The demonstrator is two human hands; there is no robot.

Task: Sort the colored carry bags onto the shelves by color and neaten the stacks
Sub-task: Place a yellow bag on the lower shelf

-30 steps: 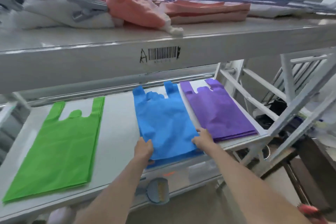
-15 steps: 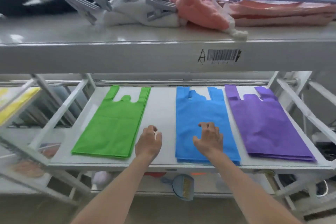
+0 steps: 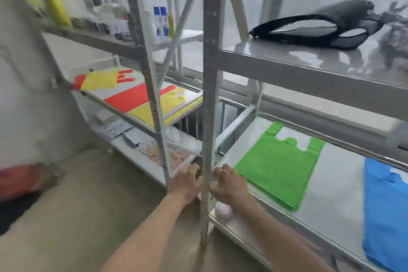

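A green bag stack (image 3: 277, 166) lies flat on the right-hand shelf (image 3: 331, 194), with a blue stack (image 3: 388, 212) at the right edge of view. On the neighbouring shelf to the left lie yellow bags (image 3: 154, 109), an orange-red bag (image 3: 128, 98) and another yellow bag (image 3: 100, 79) over red handles, loosely overlapping. My left hand (image 3: 185, 183) and my right hand (image 3: 229, 184) hover either side of a grey upright post (image 3: 208, 117), fingers loosely curled, holding nothing. The right hand is just left of the green stack.
A black mesh pouch (image 3: 320, 26) lies on the upper right shelf. Bottles and small items (image 3: 161, 21) stand on the upper left shelf. Papers (image 3: 132, 137) cover the lowest left shelf. A pale round object (image 3: 223, 210) sits under my right wrist. A red thing (image 3: 19, 180) is on the floor.
The view has swung left, off the blue and purple stacks. Both hands have left the blue stack and moved left to the shelf post, beyond the green stack.
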